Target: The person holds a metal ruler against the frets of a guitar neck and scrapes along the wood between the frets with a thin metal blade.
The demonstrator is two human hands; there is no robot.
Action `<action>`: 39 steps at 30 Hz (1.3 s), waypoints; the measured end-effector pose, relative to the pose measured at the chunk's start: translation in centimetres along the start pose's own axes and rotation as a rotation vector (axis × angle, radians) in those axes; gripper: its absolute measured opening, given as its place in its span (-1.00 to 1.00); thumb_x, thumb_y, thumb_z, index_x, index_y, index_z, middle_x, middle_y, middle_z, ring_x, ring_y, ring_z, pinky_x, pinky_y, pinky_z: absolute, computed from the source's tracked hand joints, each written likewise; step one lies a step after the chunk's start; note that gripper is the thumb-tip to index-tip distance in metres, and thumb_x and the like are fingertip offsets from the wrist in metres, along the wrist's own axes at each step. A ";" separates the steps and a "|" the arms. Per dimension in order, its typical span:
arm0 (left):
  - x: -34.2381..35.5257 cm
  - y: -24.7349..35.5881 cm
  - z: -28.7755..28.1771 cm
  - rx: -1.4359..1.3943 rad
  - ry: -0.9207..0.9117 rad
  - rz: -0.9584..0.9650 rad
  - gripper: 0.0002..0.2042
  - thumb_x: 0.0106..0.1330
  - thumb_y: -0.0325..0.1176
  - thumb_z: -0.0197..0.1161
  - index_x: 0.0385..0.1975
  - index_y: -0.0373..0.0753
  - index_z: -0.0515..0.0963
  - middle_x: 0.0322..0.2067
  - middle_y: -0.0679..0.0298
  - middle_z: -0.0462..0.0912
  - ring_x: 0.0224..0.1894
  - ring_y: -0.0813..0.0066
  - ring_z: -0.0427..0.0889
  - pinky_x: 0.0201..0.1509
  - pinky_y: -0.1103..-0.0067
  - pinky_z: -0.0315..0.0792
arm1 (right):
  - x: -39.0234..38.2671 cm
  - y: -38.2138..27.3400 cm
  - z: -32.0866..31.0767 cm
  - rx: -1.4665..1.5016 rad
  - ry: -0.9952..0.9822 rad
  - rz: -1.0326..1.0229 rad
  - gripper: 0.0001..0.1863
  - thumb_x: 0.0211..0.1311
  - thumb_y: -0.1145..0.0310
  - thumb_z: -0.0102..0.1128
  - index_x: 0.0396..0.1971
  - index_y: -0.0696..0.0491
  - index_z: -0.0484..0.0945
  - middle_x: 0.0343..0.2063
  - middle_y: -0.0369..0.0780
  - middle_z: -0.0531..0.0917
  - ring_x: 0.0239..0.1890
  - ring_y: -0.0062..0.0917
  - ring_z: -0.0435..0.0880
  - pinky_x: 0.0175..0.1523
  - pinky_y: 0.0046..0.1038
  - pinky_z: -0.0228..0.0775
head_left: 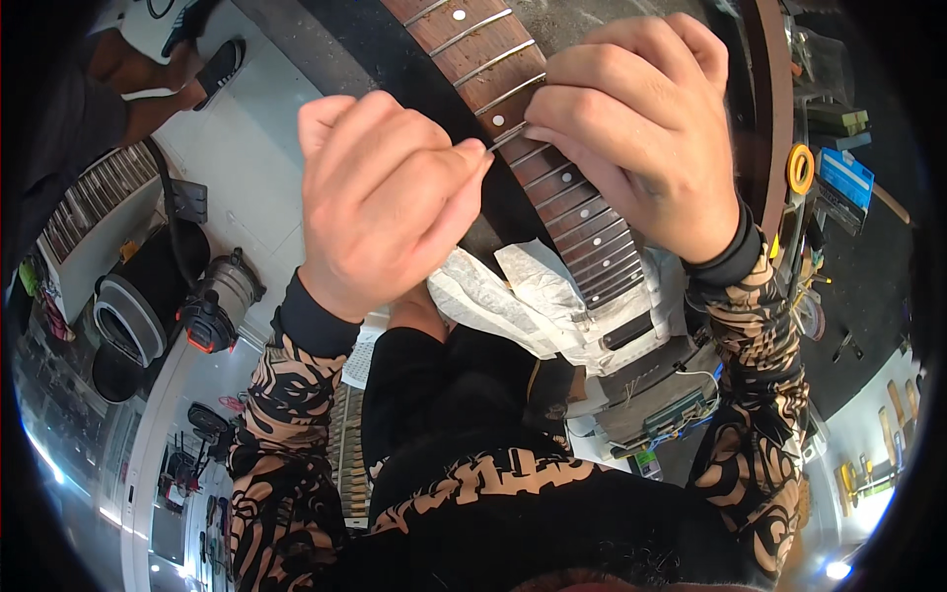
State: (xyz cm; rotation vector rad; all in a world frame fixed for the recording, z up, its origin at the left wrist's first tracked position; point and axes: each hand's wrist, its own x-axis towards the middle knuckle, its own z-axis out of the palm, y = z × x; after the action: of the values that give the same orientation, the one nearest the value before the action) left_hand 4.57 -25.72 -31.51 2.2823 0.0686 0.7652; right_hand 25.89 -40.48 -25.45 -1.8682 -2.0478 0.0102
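A guitar neck (473, 51) with a brown fretboard, metal frets and pale dot inlays runs diagonally beneath my hands. My left hand (380, 202) is closed at the left edge of the fretboard, its thumb and finger pinching the end of a thin metal fret wire (508, 135). On the other side, my right hand (646, 133) pinches near the wire's other end, with its fingers curled over the fretboard's right edge. The wire lies across the board in line with the other frets; whether it sits in a slot cannot be made out. White masking paper (538, 286) surrounds the neck's lower end.
Toward the right stand a yellow tape roll (800, 170), a blue box (845, 178) and scattered tools. Loose wires (691, 395) hang near the guitar body. On the left are a vacuum-like canister (222, 296) on the floor and another person's leg and shoe (219, 71).
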 end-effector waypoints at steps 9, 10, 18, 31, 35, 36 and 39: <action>-0.1 0.1 0.1 0.010 0.053 -0.024 -0.68 0.08 -0.69 0.69 -0.25 -0.23 0.71 -0.43 0.36 0.69 -0.42 0.30 0.59 -0.09 0.32 0.32 | -0.2 -0.3 -0.1 0.006 -0.032 0.003 -0.71 0.06 0.32 0.65 -0.18 -0.12 0.80 -0.10 -0.42 0.79 0.03 -0.36 0.76 0.23 -0.18 0.32; -0.3 0.3 0.1 0.012 0.052 -0.025 -0.68 0.08 -0.69 0.69 -0.25 -0.23 0.71 -0.43 0.36 0.69 -0.42 0.30 0.59 -0.09 0.32 0.32 | -0.3 -0.3 -0.1 0.017 -0.036 0.006 -0.71 0.07 0.32 0.65 -0.18 -0.12 0.79 -0.11 -0.41 0.78 0.03 -0.36 0.76 0.23 -0.18 0.32; -0.7 -0.1 0.2 0.044 0.078 -0.031 -0.77 0.12 -0.56 0.67 -0.32 -0.19 0.73 -0.38 0.41 0.65 -0.36 0.35 0.61 -0.03 0.33 0.29 | 0.1 -0.3 0.5 -0.005 -0.009 -0.005 -0.71 0.08 0.28 0.62 -0.16 -0.14 0.79 -0.08 -0.43 0.78 0.03 -0.36 0.75 0.25 -0.17 0.31; -1.5 0.3 0.0 -0.084 -0.026 -0.015 -0.74 0.08 -0.58 0.67 -0.28 -0.19 0.74 -0.38 0.40 0.65 -0.37 0.35 0.60 -0.04 0.33 0.28 | -2.0 -1.3 0.0 0.040 -0.067 0.026 -0.74 0.17 0.29 0.62 -0.14 -0.15 0.80 -0.03 -0.44 0.80 0.03 -0.38 0.73 0.28 -0.15 0.30; -0.7 -0.1 0.3 0.009 0.076 -0.035 -0.74 0.10 -0.57 0.68 -0.30 -0.18 0.70 -0.40 0.40 0.62 -0.37 0.33 0.57 -0.04 0.33 0.27 | -0.3 -0.1 0.5 0.011 -0.024 -0.016 -0.71 0.11 0.31 0.61 -0.13 -0.14 0.80 -0.06 -0.44 0.79 0.03 -0.37 0.74 0.29 -0.14 0.32; -1.0 0.0 0.4 0.014 0.075 -0.038 -0.74 0.10 -0.57 0.68 -0.30 -0.18 0.70 -0.40 0.40 0.62 -0.37 0.33 0.57 -0.04 0.33 0.27 | -0.6 -0.4 0.5 0.016 -0.023 -0.019 -0.71 0.11 0.31 0.61 -0.13 -0.14 0.80 -0.06 -0.44 0.79 0.03 -0.37 0.74 0.29 -0.14 0.32; -1.9 0.9 0.7 -0.061 0.004 -0.035 -0.77 0.14 -0.54 0.65 -0.31 -0.18 0.70 -0.38 0.39 0.62 -0.33 0.32 0.58 -0.04 0.31 0.28 | -1.8 -1.3 0.5 0.040 -0.069 0.038 -0.72 0.15 0.31 0.62 -0.13 -0.17 0.80 -0.05 -0.45 0.79 0.06 -0.38 0.73 0.29 -0.13 0.32</action>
State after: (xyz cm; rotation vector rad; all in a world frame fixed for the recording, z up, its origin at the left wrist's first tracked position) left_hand 3.23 -27.30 -32.23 2.2166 0.0854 0.7441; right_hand 24.63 -42.26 -26.06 -1.9073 -2.0413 0.1258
